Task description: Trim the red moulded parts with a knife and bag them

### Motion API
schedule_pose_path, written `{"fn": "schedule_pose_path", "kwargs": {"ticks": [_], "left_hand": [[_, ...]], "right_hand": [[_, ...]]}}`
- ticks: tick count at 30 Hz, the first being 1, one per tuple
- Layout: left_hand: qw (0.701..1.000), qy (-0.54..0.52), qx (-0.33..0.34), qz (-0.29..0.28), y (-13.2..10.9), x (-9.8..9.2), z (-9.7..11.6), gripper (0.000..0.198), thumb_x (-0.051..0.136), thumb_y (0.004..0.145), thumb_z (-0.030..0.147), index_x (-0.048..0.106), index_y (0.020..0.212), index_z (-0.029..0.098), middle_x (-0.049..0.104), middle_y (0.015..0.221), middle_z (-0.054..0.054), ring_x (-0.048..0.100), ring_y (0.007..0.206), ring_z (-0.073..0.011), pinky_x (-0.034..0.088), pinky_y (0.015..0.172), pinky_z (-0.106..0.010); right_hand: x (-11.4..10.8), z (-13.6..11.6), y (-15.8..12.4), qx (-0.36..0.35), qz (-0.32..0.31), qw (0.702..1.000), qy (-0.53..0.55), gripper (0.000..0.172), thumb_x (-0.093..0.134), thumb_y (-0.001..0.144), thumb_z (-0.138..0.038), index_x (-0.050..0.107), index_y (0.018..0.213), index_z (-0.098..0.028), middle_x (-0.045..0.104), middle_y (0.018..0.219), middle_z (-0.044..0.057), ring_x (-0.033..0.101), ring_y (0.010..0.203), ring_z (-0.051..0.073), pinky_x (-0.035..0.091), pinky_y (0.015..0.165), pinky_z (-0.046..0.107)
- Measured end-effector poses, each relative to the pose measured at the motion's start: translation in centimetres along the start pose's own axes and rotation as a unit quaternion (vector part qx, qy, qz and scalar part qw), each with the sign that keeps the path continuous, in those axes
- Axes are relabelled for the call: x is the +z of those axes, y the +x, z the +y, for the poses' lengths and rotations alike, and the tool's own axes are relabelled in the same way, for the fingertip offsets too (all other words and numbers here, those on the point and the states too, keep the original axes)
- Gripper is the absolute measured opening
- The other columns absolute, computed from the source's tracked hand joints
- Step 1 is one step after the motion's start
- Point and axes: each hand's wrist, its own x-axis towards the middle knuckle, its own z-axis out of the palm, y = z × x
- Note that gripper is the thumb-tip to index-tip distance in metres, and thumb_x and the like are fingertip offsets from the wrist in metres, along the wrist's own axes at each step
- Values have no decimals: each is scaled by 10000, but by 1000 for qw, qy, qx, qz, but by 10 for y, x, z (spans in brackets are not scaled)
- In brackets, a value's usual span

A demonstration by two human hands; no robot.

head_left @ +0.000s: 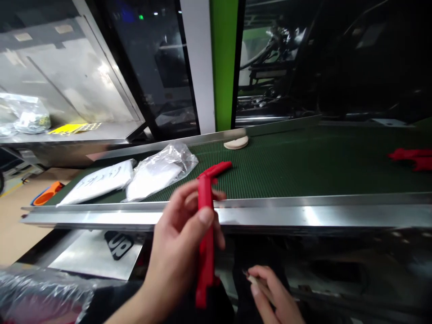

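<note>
Ok so here's what I'm seeing: two hands in view, both the person's own, and both are holding something. The left hand (177, 243) is wrapping around a red plastic caliper-shaped piece (205, 256), with the fingers curling behind it and the thumb pressing on the front. The piece is standing roughly upright, just in front of the belt's near rail. The right hand (273, 292) is sitting low at the bottom edge, pinching one small tan stick (258, 284) in a narrow grip, though the fingers are hiding most of it.

On the green conveyor belt (303, 166) there are two bags lying side by side: one flat white bag (96, 182) and one clear plastic bag (157, 173) with white stuff inside. There's also one round tan disc (236, 142) sitting by the far rail. Way over at the right edge there's a red clump (410, 157), looks like two pieces but the frame cuts it off, so I can't say for sure.

The only readable writing is "up" on a black tag (119, 245) lying on a steel sheet (94, 254) below the belt. The white bag is showing faint marks, but they're too blurry to read.
</note>
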Motion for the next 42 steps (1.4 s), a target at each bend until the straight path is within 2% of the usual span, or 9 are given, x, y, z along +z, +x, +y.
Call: {"fn": "schedule_pose_path", "kwargs": {"ticks": [2, 5, 7, 9, 12, 15, 21, 31, 42], "left_hand": [[981, -102, -166, -3, -33, -13, -17, 254, 589, 849, 337, 574, 1077, 225, 619, 998, -47, 491, 519, -83, 393, 375, -166], [951, -151, -268, 34, -70, -22, -47, 248, 480, 889, 341, 543, 1071, 185, 604, 826, -39, 428, 475, -81, 344, 346, -150], [948, -145, -276, 63, -86, -25, -60, 233, 467, 899, 328, 525, 1069, 180, 582, 773, -23, 442, 483, -85, 363, 366, -154], [947, -150, -271, 85, -97, -28, -67, 221, 496, 887, 309, 515, 1071, 190, 583, 836, -23, 466, 496, -81, 371, 372, -153], [947, -180, -251, 93, -106, -36, -69, 248, 545, 855, 306, 521, 1076, 196, 575, 926, -31, 462, 480, -67, 364, 349, -149], [948, -191, -239, 89, -111, -43, -67, 254, 569, 843, 323, 539, 1054, 185, 561, 897, -26, 445, 457, -59, 360, 336, -151], [944, -195, -245, 101, -115, -48, -64, 233, 543, 864, 346, 555, 1037, 190, 568, 881, -26, 467, 502, -74, 370, 360, -142], [938, -213, -260, 85, -119, -54, -73, 325, 518, 844, 456, 541, 998, 171, 524, 546, 4, 377, 379, -86, 318, 325, -153], [933, -197, -288, 92, -116, -50, -64, 327, 504, 849, 452, 521, 1010, 167, 513, 530, 7, 360, 371, -71, 317, 342, -146]], "right_hand": [[-27, -9, 15, -43, -45, 997, 40, 252, 438, 963, -288, 574, 1170, -243, 684, 1106, 17, 683, 973, 112, 549, 805, 147], [-58, -31, 35, -92, -66, 990, 85, 334, 479, 958, -213, 539, 1281, -272, 632, 1206, -4, 651, 1025, 74, 507, 894, 121], [-67, -47, 44, -127, -66, 984, 104, 393, 464, 947, -136, 525, 1317, -251, 605, 1220, 8, 632, 1025, 59, 491, 908, 111], [-66, -60, 48, -168, -77, 976, 112, 431, 465, 923, -75, 525, 1328, -212, 590, 1214, 31, 601, 1061, 71, 475, 941, 141], [-56, -74, 50, -217, -97, 967, 95, 431, 483, 901, -38, 543, 1306, -173, 595, 1167, 52, 571, 1073, 106, 459, 967, 221], [-50, -82, 51, -242, -110, 961, 76, 426, 494, 892, -28, 546, 1296, -150, 599, 1153, 68, 564, 1046, 131, 467, 921, 276], [-49, -92, 53, -252, -102, 961, 50, 403, 510, 872, 1, 573, 1252, -117, 608, 1143, 100, 560, 1031, 175, 461, 888, 355], [-49, -94, 51, -265, -117, 957, 28, 436, 525, 862, -3, 564, 1280, -122, 603, 1157, 107, 557, 1019, 191, 448, 854, 369], [-50, -93, 50, -269, -119, 956, 17, 444, 533, 856, -21, 563, 1287, -125, 610, 1153, 115, 581, 1011, 204, 469, 841, 379]]}}
